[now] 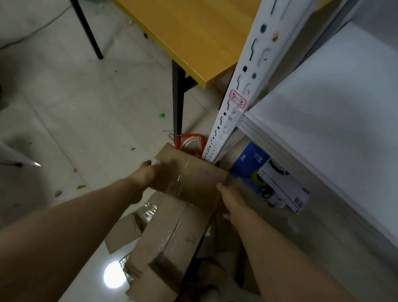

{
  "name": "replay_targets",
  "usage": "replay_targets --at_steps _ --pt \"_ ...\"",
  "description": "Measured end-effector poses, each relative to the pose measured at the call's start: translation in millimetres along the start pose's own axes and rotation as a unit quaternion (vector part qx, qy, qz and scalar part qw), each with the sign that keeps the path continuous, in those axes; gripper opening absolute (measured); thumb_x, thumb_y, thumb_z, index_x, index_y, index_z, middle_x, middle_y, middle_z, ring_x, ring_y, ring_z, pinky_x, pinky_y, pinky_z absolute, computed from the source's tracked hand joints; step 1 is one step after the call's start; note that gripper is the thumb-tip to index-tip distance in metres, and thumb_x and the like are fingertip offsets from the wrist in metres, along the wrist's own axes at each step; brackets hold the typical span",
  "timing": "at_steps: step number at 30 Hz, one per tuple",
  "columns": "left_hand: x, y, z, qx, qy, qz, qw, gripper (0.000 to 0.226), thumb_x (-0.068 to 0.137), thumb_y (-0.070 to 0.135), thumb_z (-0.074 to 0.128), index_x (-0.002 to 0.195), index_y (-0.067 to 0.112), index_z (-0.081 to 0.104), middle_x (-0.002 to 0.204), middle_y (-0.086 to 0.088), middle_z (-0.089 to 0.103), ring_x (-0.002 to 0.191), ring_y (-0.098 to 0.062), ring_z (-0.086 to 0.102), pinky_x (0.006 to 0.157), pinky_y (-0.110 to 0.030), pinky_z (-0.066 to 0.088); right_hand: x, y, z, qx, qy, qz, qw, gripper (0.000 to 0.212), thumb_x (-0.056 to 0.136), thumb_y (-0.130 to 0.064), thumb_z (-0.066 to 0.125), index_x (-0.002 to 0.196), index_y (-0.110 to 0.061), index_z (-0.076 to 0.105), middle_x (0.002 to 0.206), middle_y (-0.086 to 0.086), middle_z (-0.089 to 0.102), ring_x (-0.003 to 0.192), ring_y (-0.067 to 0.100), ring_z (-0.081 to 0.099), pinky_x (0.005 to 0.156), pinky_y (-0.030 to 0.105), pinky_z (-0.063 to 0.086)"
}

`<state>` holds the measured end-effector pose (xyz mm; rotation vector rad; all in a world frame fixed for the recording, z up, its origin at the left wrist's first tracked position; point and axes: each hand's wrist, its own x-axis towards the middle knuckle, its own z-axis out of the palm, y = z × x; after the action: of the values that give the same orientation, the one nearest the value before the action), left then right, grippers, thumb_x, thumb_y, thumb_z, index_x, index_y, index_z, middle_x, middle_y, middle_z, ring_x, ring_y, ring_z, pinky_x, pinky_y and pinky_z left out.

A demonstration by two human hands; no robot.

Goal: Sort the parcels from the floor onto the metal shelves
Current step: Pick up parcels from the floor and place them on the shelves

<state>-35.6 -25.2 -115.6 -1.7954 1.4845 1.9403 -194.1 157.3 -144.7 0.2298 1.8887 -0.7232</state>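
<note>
Parcel [192,180] is showing brown cardboard under glossy tape [183,171]. Left hand [145,177] and right hand [233,197] are gripping opposite edges, fingers curled.

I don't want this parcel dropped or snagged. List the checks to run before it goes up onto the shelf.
1. Left hand grips the cardboard box at its left edge: ok.
2. Right hand grips its right edge: ok.
3. Box clear of the white upright: cannot tell, far corner is close.
4. The shelf board has bare space: ok.
5. Box's own label matches the 2-3 tag: cannot tell, blurred.
</note>
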Motion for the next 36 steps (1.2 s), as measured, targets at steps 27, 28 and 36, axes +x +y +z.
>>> replay_targets --at_steps 27,28,36 --pt "-328.1 110.3 -100.3 -0.183 -0.113 -0.103 0.971 0.088 0.058 0.051 0.079 0.133 0.015 0.050 0.098 -0.010 0.047 0.080 -0.041 0.046 0.064 -0.069 0.047 -351.5 -47.2 -65.1 0.181 -0.021 0.002 0.983 0.034 0.092 -0.042 0.065 0.120 -0.024 0.057 0.107 0.010 0.064 0.096 0.033 0.060 0.071 0.051 0.052" --pt "-345.3 115.9 -107.3 -0.178 -0.130 -0.090 0.971 0.093 0.055 0.055 0.080 0.133 0.015 0.048 0.101 -0.011 0.048 0.082 -0.042 0.046 0.082 -0.073 0.040 -375.2 -50.7 -72.0 0.183 -0.024 -0.017 0.983 0.025 0.093 -0.037 0.066 0.114 -0.024 0.058 0.106 0.008 0.063 0.094 0.031 0.060 0.068 0.052 0.051" --pt "-471.0 174.6 -133.3 -0.149 -0.193 0.067 0.968 0.081 0.048 0.050 0.086 0.117 0.018 0.059 0.124 -0.015 0.054 0.106 -0.039 0.055 0.077 -0.055 0.053 -534.8 -79.3 -133.7 0.164 -0.035 -0.173 0.971 0.026 0.092 -0.035 0.063 0.115 -0.021 0.066 0.127 0.013 0.061 0.114 0.035 0.057 0.096 0.064 0.048"
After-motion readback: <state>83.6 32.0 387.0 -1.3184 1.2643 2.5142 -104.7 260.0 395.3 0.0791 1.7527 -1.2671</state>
